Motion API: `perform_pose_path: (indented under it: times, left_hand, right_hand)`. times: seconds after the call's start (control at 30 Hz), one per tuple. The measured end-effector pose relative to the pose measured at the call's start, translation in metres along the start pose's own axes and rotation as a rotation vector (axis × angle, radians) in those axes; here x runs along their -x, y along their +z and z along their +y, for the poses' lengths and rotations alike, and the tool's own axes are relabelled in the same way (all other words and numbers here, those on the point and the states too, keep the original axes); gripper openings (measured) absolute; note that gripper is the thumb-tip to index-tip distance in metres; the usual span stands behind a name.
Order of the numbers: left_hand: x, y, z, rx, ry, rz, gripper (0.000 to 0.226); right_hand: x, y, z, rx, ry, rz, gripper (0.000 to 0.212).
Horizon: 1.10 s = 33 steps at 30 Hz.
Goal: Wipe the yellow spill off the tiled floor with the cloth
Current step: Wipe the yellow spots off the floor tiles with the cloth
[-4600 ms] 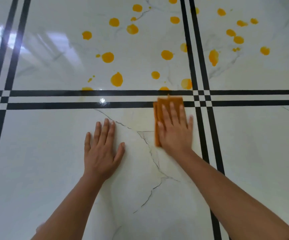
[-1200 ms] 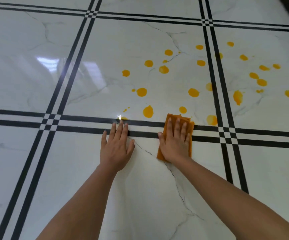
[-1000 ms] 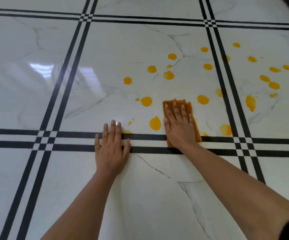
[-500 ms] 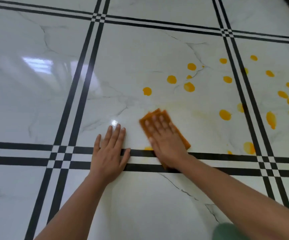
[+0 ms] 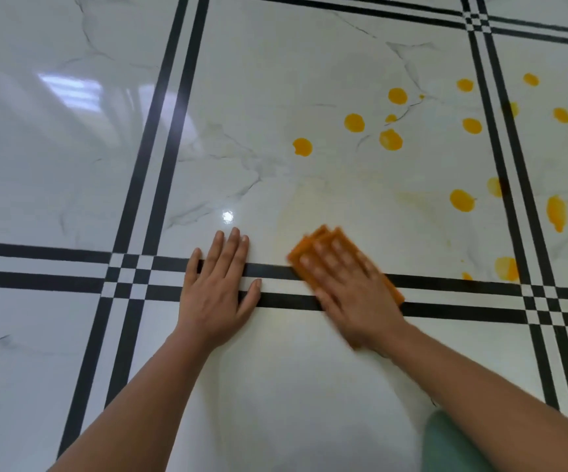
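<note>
1. The floor point(image 5: 269, 97) is glossy white tile with thin grey marble veining, crossed by paired black bands: two running side to side and two running away from the camera, forming small checkered squares where they cross. A bright point of light and a soft window glare reflect on the polish.

2. The cloth point(image 5: 326, 240) is a single orange, folded rectangular piece with a ribbed or waffled texture, lying flat across the farther of the nearer pair of black bands, its far end pointing to about 11 o'clock. It is motion-blurred.

3. The right hand point(image 5: 347, 287) lies palm-down on the cloth, fingers straight and close together, covering most of it; only the far end and a strip along the right edge show.

4. The yellow spill point(image 5: 461, 200) lies from 12 to 3 o'clock of the cloth: roughly twenty separate round or teardrop blobs, opaque yellow-orange, scattered over two tiles, some cut off at the right edge. One blob sits at 12 o'clock, a cluster of four larger ones with small specks at 1 o'clock. A pale, thin yellow smear point(image 5: 360, 202) films the tile just beyond the cloth.

5. The left hand point(image 5: 219, 284) rests flat and bare at the cloth's 9 o'clock, just beside it without touching, fingers together, thumb spread, across the same bands.

6. A patch of green fabric point(image 5: 446, 444) shows at the lower right.

7. No writing or labels can be read.
</note>
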<state>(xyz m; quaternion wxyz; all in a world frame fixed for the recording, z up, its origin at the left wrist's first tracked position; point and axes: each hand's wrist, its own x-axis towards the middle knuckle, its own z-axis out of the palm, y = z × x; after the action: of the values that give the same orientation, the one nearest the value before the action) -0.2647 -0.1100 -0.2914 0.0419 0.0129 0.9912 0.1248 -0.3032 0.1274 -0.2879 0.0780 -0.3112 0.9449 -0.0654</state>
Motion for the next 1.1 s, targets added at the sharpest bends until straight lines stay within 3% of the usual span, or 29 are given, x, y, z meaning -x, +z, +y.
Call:
perform_pose_path:
  times: [0.1, 0.13, 0.27, 0.3, 0.43, 0.47, 0.57, 0.63, 0.77, 0.8, 0.93, 1.1]
  left_hand:
    - [0.004, -0.001, -0.002, 0.017, -0.013, -0.010, 0.069]
    - [0.004, -0.002, -0.002, 0.020, -0.021, -0.014, 0.069]
    - [0.002, -0.005, 0.000, 0.014, -0.017, -0.033, 0.070]
    - [0.002, -0.005, 0.000, 0.009, -0.005, -0.045, 0.070]
    - [0.000, -0.001, 0.011, 0.023, 0.012, -0.062, 0.070]
    - [-0.002, 0.000, 0.014, 0.028, 0.004, -0.060, 0.070]
    - [-0.014, -0.003, 0.024, 0.041, 0.028, -0.046, 0.070]
    - [-0.020, -0.005, 0.031, 0.037, 0.052, -0.056, 0.070]
    - [-0.034, 0.001, 0.054, 0.046, 0.074, -0.073, 0.071]
    - [-0.039, 0.004, 0.062, 0.054, 0.078, -0.075, 0.071]
    - [-0.055, 0.011, 0.092, 0.067, 0.107, -0.061, 0.072]
    - [-0.087, 0.014, 0.142, 0.059, 0.154, -0.081, 0.073]
  right_hand:
    - [-0.050, -0.009, -0.008, -0.082, 0.390, 0.044, 0.058]
    - [-0.053, -0.008, -0.024, -0.080, 0.397, 0.041, 0.060]
    - [0.004, 0.003, -0.030, 0.004, -0.016, -0.019, 0.053]
    - [0.006, 0.001, -0.015, 0.006, -0.004, -0.013, 0.053]
    - [-0.056, -0.016, 0.009, -0.084, 0.465, 0.019, 0.055]
    - [-0.065, -0.017, 0.004, -0.091, 0.463, -0.005, 0.054]
    - [-0.034, -0.010, 0.012, -0.007, 0.099, -0.018, 0.054]
    - [-0.009, -0.009, 0.040, 0.022, 0.014, -0.016, 0.055]
    - [-0.049, -0.024, 0.069, -0.063, 0.466, 0.027, 0.055]
    - [-0.050, -0.025, 0.066, -0.057, 0.474, 0.032, 0.054]
    - [0.015, -0.016, 0.081, 0.013, 0.131, -0.002, 0.054]
    - [-0.020, -0.036, 0.159, -0.043, 0.416, 0.018, 0.057]
